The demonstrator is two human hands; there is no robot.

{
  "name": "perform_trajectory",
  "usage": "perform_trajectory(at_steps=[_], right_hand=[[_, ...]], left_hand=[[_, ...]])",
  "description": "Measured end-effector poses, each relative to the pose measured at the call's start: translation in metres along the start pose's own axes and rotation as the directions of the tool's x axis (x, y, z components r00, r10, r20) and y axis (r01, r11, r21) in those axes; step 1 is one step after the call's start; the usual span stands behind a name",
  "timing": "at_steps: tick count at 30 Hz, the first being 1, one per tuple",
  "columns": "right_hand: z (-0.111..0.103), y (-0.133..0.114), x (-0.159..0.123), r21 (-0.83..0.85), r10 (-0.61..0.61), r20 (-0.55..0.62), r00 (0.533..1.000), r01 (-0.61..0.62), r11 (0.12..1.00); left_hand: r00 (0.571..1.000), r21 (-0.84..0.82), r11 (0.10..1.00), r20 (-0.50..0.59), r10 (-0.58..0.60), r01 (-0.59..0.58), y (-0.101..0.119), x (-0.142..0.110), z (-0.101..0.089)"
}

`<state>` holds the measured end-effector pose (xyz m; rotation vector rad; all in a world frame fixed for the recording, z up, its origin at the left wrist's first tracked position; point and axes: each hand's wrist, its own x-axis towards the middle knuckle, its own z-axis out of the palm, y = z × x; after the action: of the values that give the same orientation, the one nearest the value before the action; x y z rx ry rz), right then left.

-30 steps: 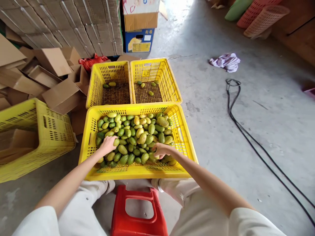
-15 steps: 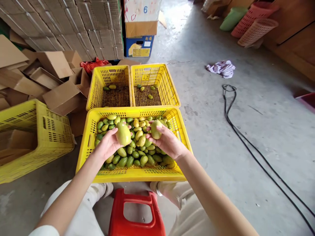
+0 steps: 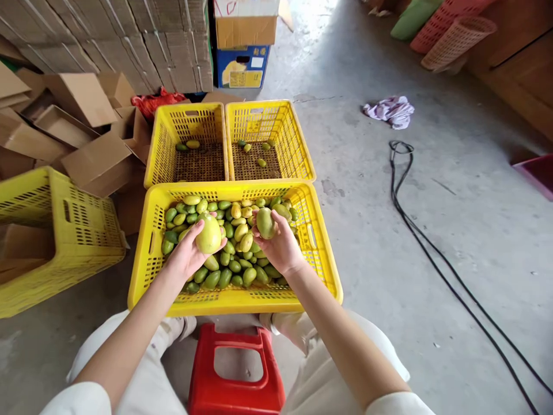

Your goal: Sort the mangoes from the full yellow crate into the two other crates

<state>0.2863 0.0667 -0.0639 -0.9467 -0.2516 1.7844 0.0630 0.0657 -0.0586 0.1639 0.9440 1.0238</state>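
My left hand (image 3: 190,248) is closed around a pale yellow-green mango (image 3: 208,234), its thumb on the near side. In my right hand (image 3: 280,242) sits a duller green mango (image 3: 265,223), gripped between thumb and fingers. Both are raised over a wide yellow crate (image 3: 140,253), a little apart from each other. Inside that crate lies a heap of green and yellowish mangoes (image 3: 235,265); my hands hide part of it.
Two deeper yellow crates, a left one (image 3: 151,144) and a right one (image 3: 298,138), stand behind, each holding a few mangoes. A red stool (image 3: 235,397) is between my legs. Cardboard boxes (image 3: 95,161) and another yellow crate (image 3: 90,225) lie left; a black cable (image 3: 425,239) runs right.
Both hands were down in the heap a second ago; each then came up with a mango. Over the last half second they have stayed above the crate, the fruit turned slightly.
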Motion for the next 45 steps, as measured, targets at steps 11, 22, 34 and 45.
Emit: perform_trajectory(at_steps=[11, 22, 34, 45], right_hand=[[0.007, 0.004, 0.005, 0.038, 0.011, 0.025, 1.000, -0.012, 0.999], [0.008, 0.006, 0.003, 0.007, 0.033, 0.039, 0.999, -0.033, 0.999], [0.010, 0.004, 0.009, 0.055, 0.069, 0.024, 0.997, -0.071, 0.996], [0.010, 0.003, 0.009, 0.220, 0.101, -0.070, 0.992, -0.083, 0.972]], left_hand=[[0.995, 0.132, 0.991, -0.103, 0.011, 0.003, 0.004, 0.013, 0.013], [0.992, 0.157, 0.980, -0.006, 0.126, -0.123, -0.003, 0.013, -0.003], [1.000, 0.260, 0.965, -0.008, 0.026, -0.023, 0.000, 0.013, 0.001], [0.980, 0.053, 0.998, -0.197, -0.016, 0.027, 0.011, 0.011, 0.016]])
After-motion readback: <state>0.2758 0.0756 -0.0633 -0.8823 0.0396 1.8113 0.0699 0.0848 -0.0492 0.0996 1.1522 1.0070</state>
